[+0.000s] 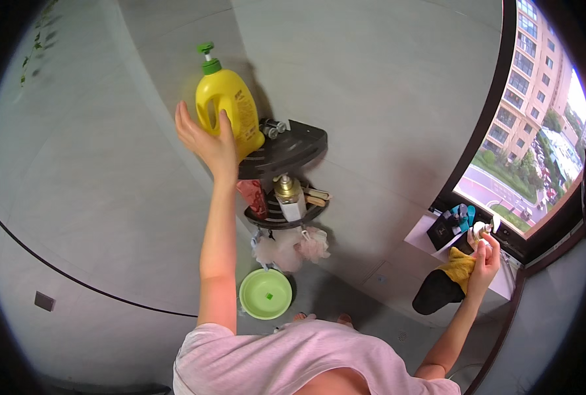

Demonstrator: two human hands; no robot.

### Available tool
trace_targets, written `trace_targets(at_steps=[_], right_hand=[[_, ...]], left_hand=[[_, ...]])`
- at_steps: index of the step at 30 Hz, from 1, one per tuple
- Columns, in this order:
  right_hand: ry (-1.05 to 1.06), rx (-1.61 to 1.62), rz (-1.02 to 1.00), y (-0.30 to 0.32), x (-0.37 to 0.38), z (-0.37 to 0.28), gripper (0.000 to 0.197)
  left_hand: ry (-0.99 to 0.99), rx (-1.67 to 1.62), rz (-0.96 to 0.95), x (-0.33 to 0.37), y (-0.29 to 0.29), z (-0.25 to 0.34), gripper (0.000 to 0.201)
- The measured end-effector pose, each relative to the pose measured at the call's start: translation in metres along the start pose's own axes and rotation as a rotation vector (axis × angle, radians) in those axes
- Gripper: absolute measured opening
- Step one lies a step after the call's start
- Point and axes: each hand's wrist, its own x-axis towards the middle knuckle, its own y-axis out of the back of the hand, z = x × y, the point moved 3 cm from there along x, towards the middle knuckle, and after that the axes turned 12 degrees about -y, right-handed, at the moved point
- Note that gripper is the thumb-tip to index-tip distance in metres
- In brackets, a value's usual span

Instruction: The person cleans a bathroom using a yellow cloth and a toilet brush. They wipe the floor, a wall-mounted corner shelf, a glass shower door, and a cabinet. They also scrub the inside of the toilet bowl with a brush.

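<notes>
A yellow bottle (247, 118) with a green pump top stands on the upper black corner shelf (296, 148). My left hand (207, 141) is beside its handle with fingers apart, the thumb in front of the bottle; whether it touches is unclear. At the window ledge on the right, my right hand (485, 260) is closed on a yellow cloth (459, 268). Its fingertips are at a pale, gold-toned pump head (480, 230); I cannot tell if they grip that too. A rounded black object (435, 293) shows below the cloth, and its kind is unclear.
The lower corner shelf (286, 222) bears a white bottle with a gold pump (290, 197) and a red pouch (252, 197). Bath puffs (293, 249) hang beneath. A green basin (266, 294) is on the floor. Dark and teal containers (454, 220) crowd the window ledge (419, 230).
</notes>
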Motion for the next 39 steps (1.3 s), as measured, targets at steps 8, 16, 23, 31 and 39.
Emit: trace_targets(at_steps=[8, 16, 23, 31, 39], right_hand=[[-0.034, 0.032, -0.092, -0.058, -0.024, -0.033, 0.015], [-0.115, -0.104, -0.091, -0.03, -0.061, -0.024, 0.015], [-0.193, -0.172, -0.106, 0.012, -0.09, -0.012, 0.016], [-0.348, -0.276, 0.369, 0.101, -0.107, 0.027, 0.019], [-0.397, -0.174, 0.503, 0.15, -0.113, 0.049, 0.015]], left_hand=[[0.312, -0.582, -0.028, -0.002, -0.022, -0.043, 0.035], [0.43, -0.964, -0.086, 0.039, 0.044, 0.074, 0.02], [0.683, -1.467, -0.944, -0.09, 0.007, 0.241, 0.029], [0.968, -1.874, -1.497, -0.239, -0.022, 0.47, 0.035], [0.643, -1.755, -1.217, -0.31, -0.059, 0.578, 0.041]])
